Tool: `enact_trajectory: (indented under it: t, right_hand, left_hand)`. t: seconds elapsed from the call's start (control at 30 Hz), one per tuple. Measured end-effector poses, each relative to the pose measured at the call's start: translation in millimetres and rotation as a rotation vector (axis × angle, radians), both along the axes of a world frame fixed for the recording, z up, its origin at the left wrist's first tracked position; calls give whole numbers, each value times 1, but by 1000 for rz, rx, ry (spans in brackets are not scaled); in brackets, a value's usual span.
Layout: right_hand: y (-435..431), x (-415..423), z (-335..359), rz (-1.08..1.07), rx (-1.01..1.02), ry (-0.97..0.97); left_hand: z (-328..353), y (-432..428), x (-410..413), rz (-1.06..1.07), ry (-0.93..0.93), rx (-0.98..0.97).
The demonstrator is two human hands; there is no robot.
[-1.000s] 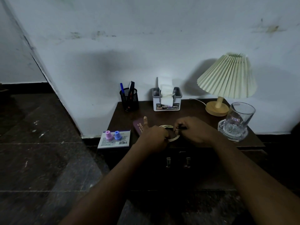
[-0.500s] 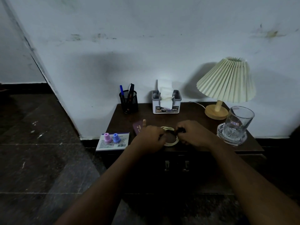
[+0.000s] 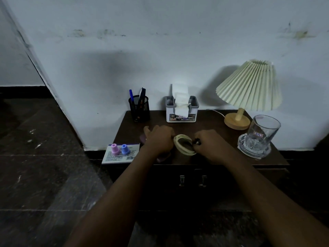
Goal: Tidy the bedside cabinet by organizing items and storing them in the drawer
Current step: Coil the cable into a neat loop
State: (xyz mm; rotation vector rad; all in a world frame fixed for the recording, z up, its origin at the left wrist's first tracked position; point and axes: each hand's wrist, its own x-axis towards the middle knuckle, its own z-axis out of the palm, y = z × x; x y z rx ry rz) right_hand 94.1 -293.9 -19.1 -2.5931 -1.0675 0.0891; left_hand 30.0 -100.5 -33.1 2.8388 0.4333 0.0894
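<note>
A coil of pale cable (image 3: pixel 184 145) is held over the front middle of the dark wooden cabinet top (image 3: pixel 210 122), between two hands. The left hand (image 3: pixel 160 139) is closed on the coil's left edge, thumb raised. The right hand (image 3: pixel 209 146) is closed on the coil's right side, and a small dark piece (image 3: pixel 197 143) is pinched at its fingertips; what that piece is cannot be told. A dark red booklet (image 3: pixel 162 158) is partly hidden under the left hand. At the cabinet's front left corner a white card or box (image 3: pixel 114 156) is laid, overhanging the edge, and a pink cap (image 3: pixel 114 149) and a blue cap (image 3: pixel 125 149) are stood upright on it. Along the wall are set a black mesh pen cup (image 3: pixel 139 109), a tissue holder (image 3: pixel 181 111) and a lamp with a pleated shade (image 3: pixel 249 86). A glass mug (image 3: pixel 261 134) is placed at the right, on a glass dish. Two drawer handles (image 3: pixel 192 180) are seen below, and the drawers are shut.
</note>
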Motion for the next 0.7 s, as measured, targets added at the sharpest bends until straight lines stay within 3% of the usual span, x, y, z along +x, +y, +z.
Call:
enact_trajectory:
  t: [0.17, 0.37, 0.7]
  right_hand:
    - [-5, 12, 2, -106, 164, -41]
    - [-9, 21, 6, -119, 265, -27]
    - [-29, 35, 18, -250, 541, 229]
  left_hand:
    - [10, 14, -9, 27, -234, -181]
    - [18, 32, -18, 3, -269, -230]
    - [21, 41, -22, -109, -348, -309]
